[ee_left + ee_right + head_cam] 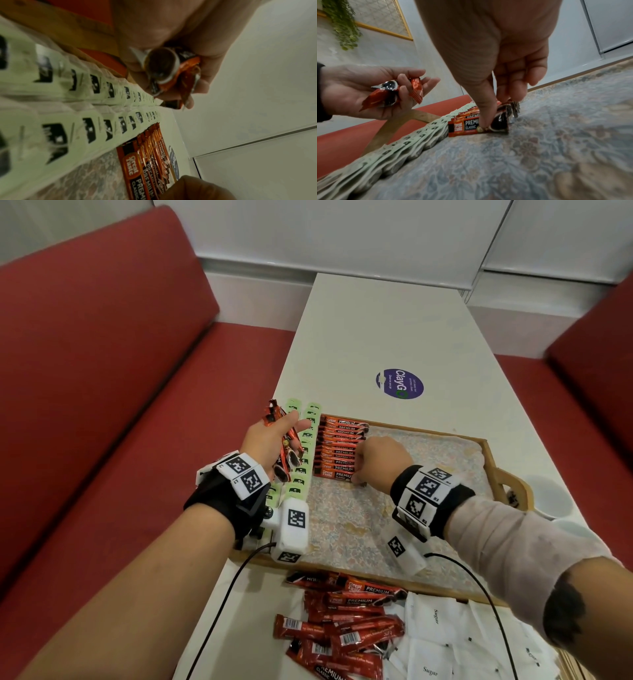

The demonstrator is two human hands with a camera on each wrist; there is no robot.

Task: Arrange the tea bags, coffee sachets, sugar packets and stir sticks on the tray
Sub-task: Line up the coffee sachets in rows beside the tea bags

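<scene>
A wooden tray (428, 430) lined with floral cloth (539, 148) lies on the white table. Two rows of green tea bags (301, 470) (89, 129) (412, 136) run along its left side. Beside them is a row of orange coffee sachets (337, 450) (154, 155). My right hand (376, 460) (496, 67) pinches the nearest sachet (464, 125) of that row, thumb in front and fingers behind. My left hand (274, 440) (368, 83) hovers over the tea bags, gripping a bundle of coffee sachets (287, 453) (171, 70).
Loose coffee sachets (342, 618) and white sugar packets (438, 628) are heaped on the table in front of the tray. White cups (548, 494) stand to the tray's right. A purple sticker (400, 383) is stuck beyond it. Red benches (120, 405) flank the table.
</scene>
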